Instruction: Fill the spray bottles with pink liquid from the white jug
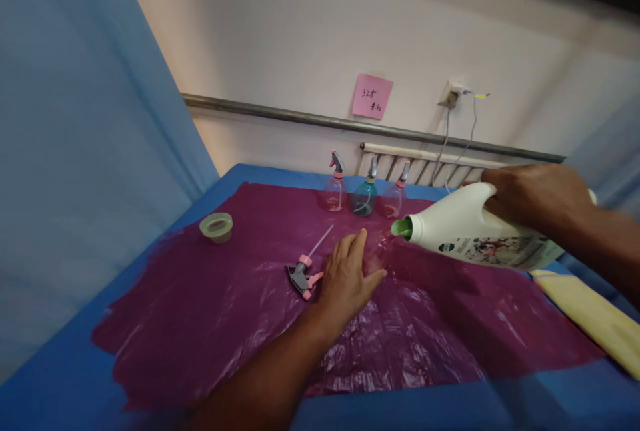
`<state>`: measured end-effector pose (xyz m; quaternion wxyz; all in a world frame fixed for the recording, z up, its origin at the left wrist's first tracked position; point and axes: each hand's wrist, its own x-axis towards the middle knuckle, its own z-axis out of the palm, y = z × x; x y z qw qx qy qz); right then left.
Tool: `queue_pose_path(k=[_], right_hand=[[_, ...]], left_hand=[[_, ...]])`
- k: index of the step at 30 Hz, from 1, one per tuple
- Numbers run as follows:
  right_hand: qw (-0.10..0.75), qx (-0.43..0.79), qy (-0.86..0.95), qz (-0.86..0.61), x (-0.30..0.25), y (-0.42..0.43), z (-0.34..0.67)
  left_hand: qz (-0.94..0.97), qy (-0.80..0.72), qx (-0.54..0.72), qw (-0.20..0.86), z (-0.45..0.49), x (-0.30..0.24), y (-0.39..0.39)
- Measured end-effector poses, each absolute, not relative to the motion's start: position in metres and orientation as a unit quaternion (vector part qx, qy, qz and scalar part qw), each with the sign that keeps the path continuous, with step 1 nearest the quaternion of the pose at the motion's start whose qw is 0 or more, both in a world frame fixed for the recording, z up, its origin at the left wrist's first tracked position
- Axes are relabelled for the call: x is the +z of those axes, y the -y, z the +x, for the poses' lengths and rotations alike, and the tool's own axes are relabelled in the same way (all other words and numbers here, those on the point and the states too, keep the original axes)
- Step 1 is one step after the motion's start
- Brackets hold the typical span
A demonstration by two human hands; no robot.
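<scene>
A large cream jug [473, 224] with a printed label is tipped almost onto its side, and my right hand [537, 194] is closed around its handle. Its green spout [401, 228] points left at the mouth of a clear spray bottle [375, 254] without its head. My left hand [347, 274] is around that bottle, fingers on the far side and thumb on the near side; the bottle is hard to make out against the sheet. Left of this hand lies a grey and pink spray head [303, 275] with its thin tube. Whether liquid flows is unclear.
Three spray bottles stand behind: a clear one [335, 192], a teal one [365, 197] and another clear one [395, 199]. A pale green cap [217, 226] sits at left. Purple sheeting [200, 311] covers the blue table [65, 357]. Folded yellow material [595, 317] lies right.
</scene>
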<state>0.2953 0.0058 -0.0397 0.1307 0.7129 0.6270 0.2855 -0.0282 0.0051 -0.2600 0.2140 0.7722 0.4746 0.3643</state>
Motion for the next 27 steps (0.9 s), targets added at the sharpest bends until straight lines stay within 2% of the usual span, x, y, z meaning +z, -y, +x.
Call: queue_pose_path(k=[27], right_hand=[[0.126,0.281,-0.623,0.719,-0.0389,-0.0053,0.2926]], left_hand=[[0.77,-0.48,0.36,0.216,-0.0279,-0.2575,-0.0039]])
